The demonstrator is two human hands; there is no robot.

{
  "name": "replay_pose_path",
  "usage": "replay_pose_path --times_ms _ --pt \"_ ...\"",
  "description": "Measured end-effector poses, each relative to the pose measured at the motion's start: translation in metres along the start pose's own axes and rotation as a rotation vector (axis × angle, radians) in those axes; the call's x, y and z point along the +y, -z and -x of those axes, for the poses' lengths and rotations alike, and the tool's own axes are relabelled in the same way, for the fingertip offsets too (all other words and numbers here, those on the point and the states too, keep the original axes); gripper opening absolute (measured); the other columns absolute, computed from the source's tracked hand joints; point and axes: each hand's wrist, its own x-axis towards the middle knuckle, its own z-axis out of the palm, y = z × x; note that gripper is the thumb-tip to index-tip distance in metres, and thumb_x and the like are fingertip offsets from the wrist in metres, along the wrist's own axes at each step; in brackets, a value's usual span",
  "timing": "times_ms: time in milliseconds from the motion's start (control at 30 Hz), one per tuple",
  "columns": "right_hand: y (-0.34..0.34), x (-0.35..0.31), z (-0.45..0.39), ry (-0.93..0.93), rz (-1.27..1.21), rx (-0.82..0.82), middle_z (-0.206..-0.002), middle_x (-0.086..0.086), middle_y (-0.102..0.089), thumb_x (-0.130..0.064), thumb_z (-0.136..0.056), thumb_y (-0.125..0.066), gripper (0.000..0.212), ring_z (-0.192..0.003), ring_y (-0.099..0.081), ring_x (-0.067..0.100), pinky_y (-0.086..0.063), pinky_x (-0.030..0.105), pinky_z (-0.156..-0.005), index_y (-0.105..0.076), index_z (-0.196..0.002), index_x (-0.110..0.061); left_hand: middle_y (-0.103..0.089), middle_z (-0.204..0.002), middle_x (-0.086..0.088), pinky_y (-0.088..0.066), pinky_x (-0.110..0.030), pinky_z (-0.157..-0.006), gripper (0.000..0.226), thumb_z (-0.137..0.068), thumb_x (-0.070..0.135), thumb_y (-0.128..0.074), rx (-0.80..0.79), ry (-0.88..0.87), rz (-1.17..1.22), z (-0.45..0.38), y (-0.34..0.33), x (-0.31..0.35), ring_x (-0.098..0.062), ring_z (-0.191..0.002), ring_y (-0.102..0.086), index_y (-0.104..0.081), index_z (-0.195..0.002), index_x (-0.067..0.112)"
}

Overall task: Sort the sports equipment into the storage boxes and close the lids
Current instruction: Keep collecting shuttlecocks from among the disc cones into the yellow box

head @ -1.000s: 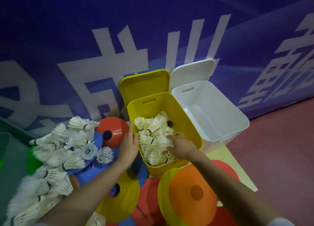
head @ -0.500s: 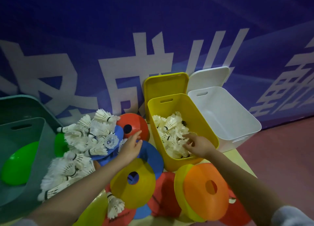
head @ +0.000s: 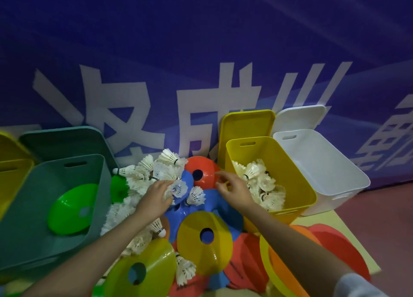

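- The left hand point(head: 156, 196) is laid on the heap of white shuttlecocks point(head: 143, 176); its grip is curled around a shuttlecock point(head: 177, 188) at the heap's right edge.
- The right hand point(head: 233, 190) is held over the orange cone point(head: 202, 173), fingers loosely bent and apart, with nothing held.
- The yellow box point(head: 299, 180) is seen just right of that hand, lid raised, partly filled with shuttlecocks.
- The white box point(head: 335, 173) is placed beside it, lid up.
- A green cone point(head: 71, 209) is lying inside the green box point(head: 33, 207) at left.
- Blue, yellow and orange cones are piled between the forearms.
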Motion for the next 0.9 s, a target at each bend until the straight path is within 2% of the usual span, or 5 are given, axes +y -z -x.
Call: replay_pose_path --times_ms 167,300,467,633,900 --pt "-0.058 -0.007 -0.007 -0.165 0.164 -0.270 -0.142 0.007 -0.044 -0.035 -0.090 -0.063 0.066 -0.132 -0.038 0.026 -0.036 0.037 -0.106 -0.034 -0.146 -0.018 -0.028 -0.150 -0.005 -0.037 -0.035 -0.105 0.071 -0.091 0.036 -0.057 -0.229 0.092 -0.188 0.004 0.000 -0.018 -0.024 -0.138 -0.028 -0.020 -0.151 0.026" --pt "-0.087 -0.003 -0.017 -0.347 0.311 -0.345 -0.151 0.009 -0.029 -0.040 -0.087 -0.065 0.084 -0.138 -0.028 0.030 -0.038 0.043 -0.106 -0.015 -0.152 -0.022 -0.025 -0.156 0.000 -0.037 -0.038 -0.107 0.080 -0.090 0.039 -0.057 -0.230 0.094 -0.206 0.000 -0.006 -0.021 -0.023 -0.142 -0.023 -0.008 -0.152 0.028" --pt "-0.106 -0.009 -0.026 -0.323 0.409 -0.401 -0.160 0.002 -0.009 -0.033 -0.087 -0.066 0.095 -0.146 -0.015 0.026 -0.039 0.041 -0.107 0.000 -0.153 -0.027 -0.026 -0.155 0.000 -0.040 -0.041 -0.103 0.087 -0.088 0.040 -0.060 -0.190 0.061 -0.190 -0.008 -0.011 -0.018 -0.024 -0.139 -0.029 -0.003 -0.152 0.031" --pt "-0.122 -0.012 -0.027 -0.270 0.455 -0.341 -0.151 0.005 -0.028 -0.036 -0.087 -0.063 0.092 -0.137 -0.026 0.028 -0.043 0.039 -0.101 -0.001 -0.154 -0.025 -0.035 -0.149 0.002 -0.043 -0.038 -0.100 0.080 -0.089 0.041 -0.060 -0.132 0.045 -0.152 -0.014 -0.018 -0.033 -0.020 -0.134 -0.036 -0.012 -0.152 0.030" --pt "-0.131 -0.006 -0.019 -0.152 0.434 -0.176 -0.129 0.002 -0.046 -0.044 -0.091 -0.053 0.062 -0.120 -0.042 0.025 -0.039 0.033 -0.095 -0.033 -0.145 -0.024 -0.045 -0.139 0.008 -0.046 -0.030 -0.095 0.073 -0.083 0.052 -0.064 -0.030 0.044 0.038 -0.022 -0.024 -0.034 -0.013 -0.124 -0.047 -0.032 -0.144 0.028"
